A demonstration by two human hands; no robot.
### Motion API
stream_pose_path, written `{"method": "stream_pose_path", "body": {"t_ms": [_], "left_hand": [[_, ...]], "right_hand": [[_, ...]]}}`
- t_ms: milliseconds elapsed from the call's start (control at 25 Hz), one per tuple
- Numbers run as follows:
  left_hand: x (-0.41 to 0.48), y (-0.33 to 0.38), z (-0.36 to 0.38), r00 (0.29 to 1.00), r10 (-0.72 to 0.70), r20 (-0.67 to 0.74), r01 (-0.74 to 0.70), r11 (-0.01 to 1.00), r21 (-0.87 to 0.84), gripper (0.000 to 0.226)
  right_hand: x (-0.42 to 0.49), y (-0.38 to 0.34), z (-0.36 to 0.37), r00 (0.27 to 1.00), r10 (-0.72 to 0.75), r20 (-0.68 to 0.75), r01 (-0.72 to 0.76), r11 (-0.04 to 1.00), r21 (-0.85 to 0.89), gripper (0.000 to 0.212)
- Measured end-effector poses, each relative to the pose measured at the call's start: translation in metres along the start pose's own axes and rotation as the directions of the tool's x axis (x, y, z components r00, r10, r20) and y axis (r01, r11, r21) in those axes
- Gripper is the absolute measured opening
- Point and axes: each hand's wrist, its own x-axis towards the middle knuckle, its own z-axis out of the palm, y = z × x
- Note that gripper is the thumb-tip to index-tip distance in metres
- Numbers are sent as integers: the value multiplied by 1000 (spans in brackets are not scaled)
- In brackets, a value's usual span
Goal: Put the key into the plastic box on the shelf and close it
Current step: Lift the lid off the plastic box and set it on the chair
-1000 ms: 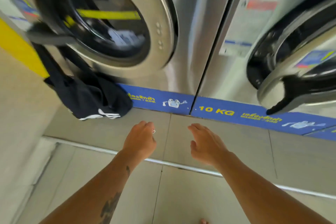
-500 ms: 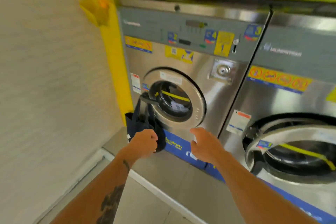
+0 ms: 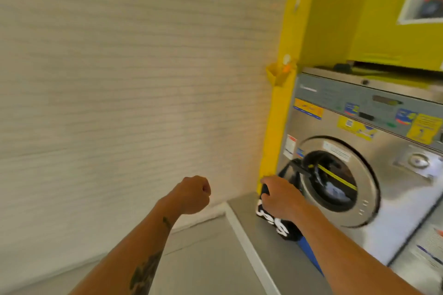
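The view has swung up to the pale wall, the left hand is now a tight fist, maybe hiding the key, the right hand hangs loose and empty, and no box or shelf shows yet

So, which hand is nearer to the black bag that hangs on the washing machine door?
Right. The right hand overlaps the black bag at its upper part, apparently touching it. The left hand, a closed fist, is off to the bag's left before the wall, clearly apart.
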Motion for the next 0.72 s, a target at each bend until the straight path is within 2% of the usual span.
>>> {"method": "stream_pose_path", "body": {"t_ms": [160,320,520,720], "left_hand": [[-83,-93,-67,972,-191,-140,193,981,-4,32],[-186,-203,-133,894,-368,-256,381,925,1,33],[-309,-337,-207,792,-518,-324,559,828,40,34],[-403,-443,-266,687,-628,-366,666,746,-31,37]], "right_hand": [[2,-116,32,982,-182,49,184,983,-20,55],[-9,-258,82,925,-360,122,367,930,-32,57],[-38,-442,157,831,-517,203,532,847,-21,56],[-65,-604,214,731,-642,233,657,753,13,56]]}}
